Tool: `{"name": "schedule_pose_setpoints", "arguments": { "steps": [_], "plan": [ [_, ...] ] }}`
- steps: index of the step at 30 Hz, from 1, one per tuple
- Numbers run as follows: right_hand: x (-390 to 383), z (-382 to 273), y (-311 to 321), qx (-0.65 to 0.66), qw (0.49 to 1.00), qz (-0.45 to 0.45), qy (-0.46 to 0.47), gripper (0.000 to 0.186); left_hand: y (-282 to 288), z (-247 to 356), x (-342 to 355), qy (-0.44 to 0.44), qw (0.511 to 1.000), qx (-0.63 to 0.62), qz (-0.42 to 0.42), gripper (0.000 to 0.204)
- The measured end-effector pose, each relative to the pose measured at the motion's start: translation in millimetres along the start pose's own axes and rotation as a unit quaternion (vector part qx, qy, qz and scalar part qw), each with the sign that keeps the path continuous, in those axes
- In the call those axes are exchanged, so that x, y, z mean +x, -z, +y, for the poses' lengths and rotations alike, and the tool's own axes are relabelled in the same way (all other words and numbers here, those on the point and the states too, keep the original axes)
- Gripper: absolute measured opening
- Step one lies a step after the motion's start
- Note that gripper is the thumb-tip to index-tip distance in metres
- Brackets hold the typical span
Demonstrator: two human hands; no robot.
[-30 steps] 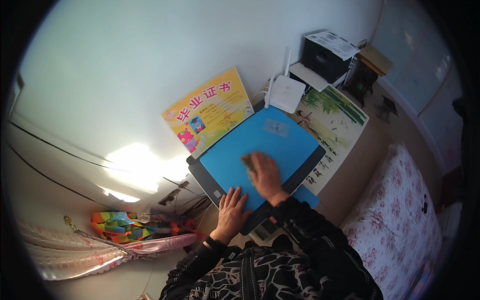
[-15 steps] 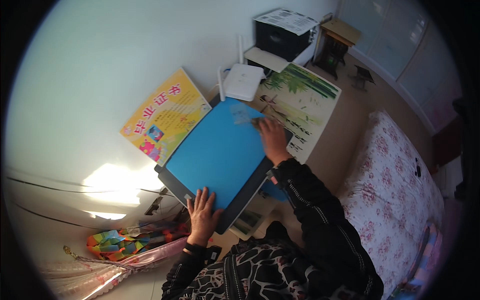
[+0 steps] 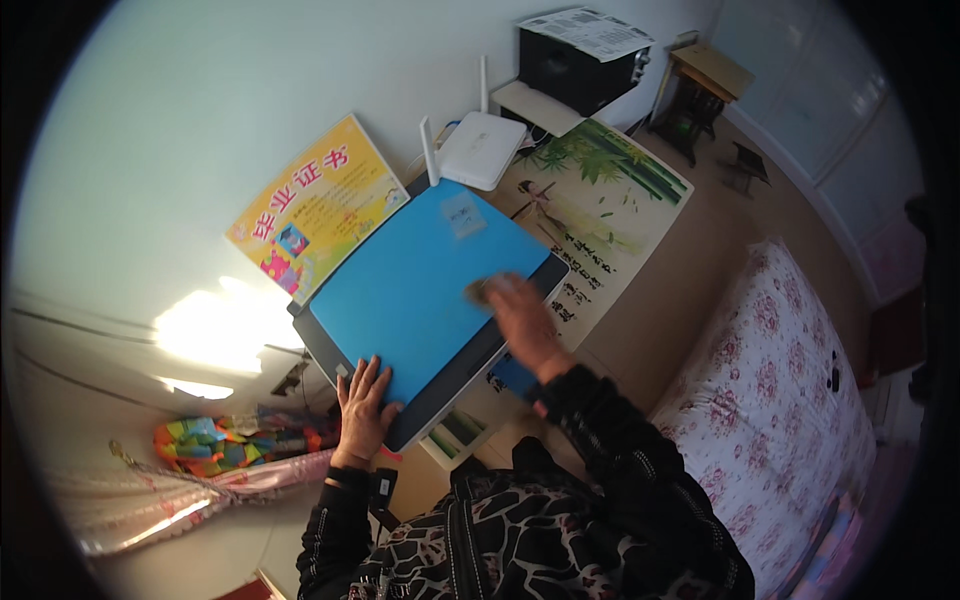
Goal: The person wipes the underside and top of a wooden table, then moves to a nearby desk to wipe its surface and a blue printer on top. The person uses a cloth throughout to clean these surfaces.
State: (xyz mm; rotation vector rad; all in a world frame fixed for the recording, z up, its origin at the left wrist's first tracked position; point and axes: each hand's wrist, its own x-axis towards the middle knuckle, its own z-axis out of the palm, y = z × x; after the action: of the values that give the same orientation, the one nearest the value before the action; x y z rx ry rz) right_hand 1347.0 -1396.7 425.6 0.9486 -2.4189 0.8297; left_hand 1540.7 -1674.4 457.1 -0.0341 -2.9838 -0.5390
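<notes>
We have drawn our right hand [image 3: 518,312] back from the far corner of the blue board [image 3: 420,290], where it was half a second ago, to the edge at 3 o'clock. It is blurred and seems to press a small cloth-like wad, though we cannot tell whether the fingers close on it. Our left hand [image 3: 362,405] stays flat, fingers spread, on the corner at 7 o'clock, pinning the board down. We judge the wiping stroke is travelling back across the surface, with the far corner already covered.

The board lies on a dark grey tray [image 3: 318,352] on the bench [image 3: 640,290], which wears a cover printed with green bamboo. A pale rectangular label [image 3: 462,213] sits on the board at 1 o'clock. At 11 o'clock a yellow certificate-style poster [image 3: 318,207] with red characters leans against the wall. A white router [image 3: 483,148] stands at 12 o'clock, a black printer [image 3: 578,62] beyond it.
</notes>
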Motion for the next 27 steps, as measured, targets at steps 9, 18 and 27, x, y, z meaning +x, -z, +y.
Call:
{"name": "schedule_pose_setpoints", "arguments": {
  "steps": [9, 18, 27],
  "plan": [
    [-10, 21, 0, -0.012, 0.999, 0.022, -0.031, 0.035, -12, 8, -8, 0.050, 0.998, 0.010, 0.037, 0.059],
    [-63, -48, 7, 0.097, 0.987, -0.108, 0.072, 0.045, -21, 9, -12, 0.070, 0.996, 0.023, 0.059, 0.054],
    [-84, 87, 47, 0.143, 0.929, 0.028, -0.339, 0.039, -36, 38, -26, 0.063, 0.989, -0.004, 0.137, 0.044]
  ]
}}
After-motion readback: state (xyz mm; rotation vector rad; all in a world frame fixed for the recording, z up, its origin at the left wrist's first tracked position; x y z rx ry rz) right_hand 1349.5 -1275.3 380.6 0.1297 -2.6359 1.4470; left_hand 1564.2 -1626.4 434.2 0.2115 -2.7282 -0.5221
